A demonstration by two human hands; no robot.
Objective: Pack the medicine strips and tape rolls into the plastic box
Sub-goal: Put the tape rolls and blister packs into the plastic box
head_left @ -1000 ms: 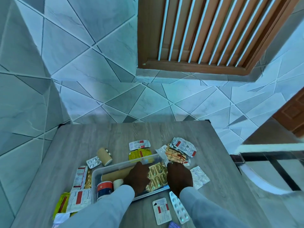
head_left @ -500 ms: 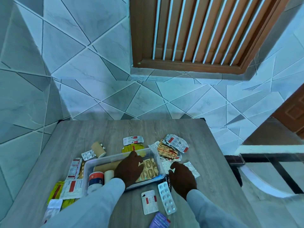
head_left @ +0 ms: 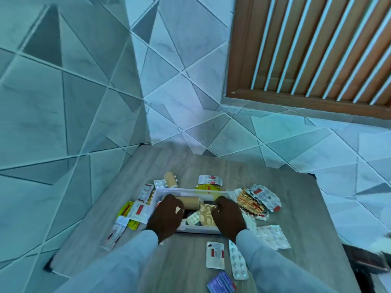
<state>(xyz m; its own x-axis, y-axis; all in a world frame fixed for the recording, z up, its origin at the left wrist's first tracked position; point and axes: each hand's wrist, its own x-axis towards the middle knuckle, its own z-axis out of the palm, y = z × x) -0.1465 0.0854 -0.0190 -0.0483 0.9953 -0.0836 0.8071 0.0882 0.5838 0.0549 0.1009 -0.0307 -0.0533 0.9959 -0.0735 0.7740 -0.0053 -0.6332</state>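
Note:
A clear plastic box (head_left: 190,190) sits mid-table. Inside it lie a tan tape roll (head_left: 191,203) and a gold medicine strip (head_left: 206,215). My left hand (head_left: 166,216) curls over the box's left part, with its thumb against the roll and its fingers hiding the roll's left end. My right hand (head_left: 228,216) is at the box's right part, fingertips pinched on the gold strip's edge. Another tan roll (head_left: 171,178) stands behind the box. Loose strips lie all around it.
The grey wooden table (head_left: 186,163) stands in a tiled corner. A heap of strips (head_left: 260,197) lies to the right, red-and-white packs (head_left: 138,210) to the left. Two strips (head_left: 215,258) and a blue pack (head_left: 221,285) lie near the front edge.
My right hand came off the table beside the box and went into its right end. My left hand shifted left onto the tan roll. The view swung left.

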